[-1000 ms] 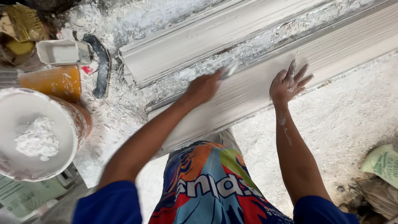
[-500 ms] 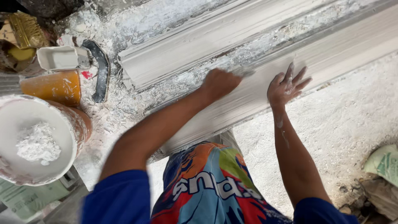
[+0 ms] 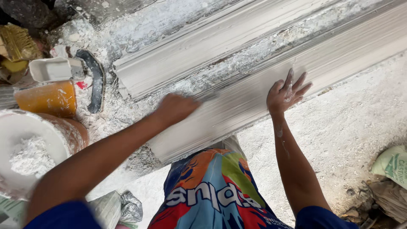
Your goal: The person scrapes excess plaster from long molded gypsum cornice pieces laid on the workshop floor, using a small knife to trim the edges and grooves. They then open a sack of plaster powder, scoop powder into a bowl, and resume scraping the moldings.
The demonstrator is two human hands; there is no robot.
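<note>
The left hand (image 3: 176, 108), fingers curled together, having drawn back leftward along the near plaster moulding (image 3: 254, 95), is smoothing its face; the right hand (image 3: 286, 93), fingers spread, stays pressing it flat.

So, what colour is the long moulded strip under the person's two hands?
The long moulded plaster strip is off-white with grey streaks, seen in the head view.

White bucket (image 3: 63, 131) holding white powder (image 3: 29, 154), far left | orange tub (image 3: 46, 98) lying beside it | small white tray (image 3: 53, 69) above | black curved tool (image 3: 96, 80) on dusty ground | green sack (image 3: 392, 165) at right edge
</note>
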